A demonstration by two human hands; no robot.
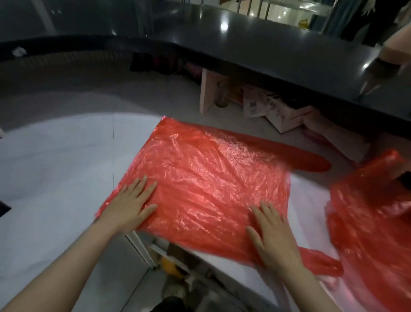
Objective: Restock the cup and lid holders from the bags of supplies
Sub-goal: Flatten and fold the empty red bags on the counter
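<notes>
The empty red bag [204,180] is pressed flat on the white counter [49,167] under both palms, left hand [130,204] and right hand [274,234], fingers straight, nothing gripped. Film judged thin, light, limp, slippery; best pinched at the handle loop [310,161] beyond the right fingertips.

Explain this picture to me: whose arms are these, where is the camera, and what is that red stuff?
There is no machine here. A person wears a camera on the head, so you look down along their own arms. The left hand and right hand lie flat, fingers straight, pressing an empty red plastic bag smooth on a white counter. Neither hand grips anything. A second, crumpled red bag lies to the right. A raised black counter curves behind. No cups or lids are clearly visible.
</notes>
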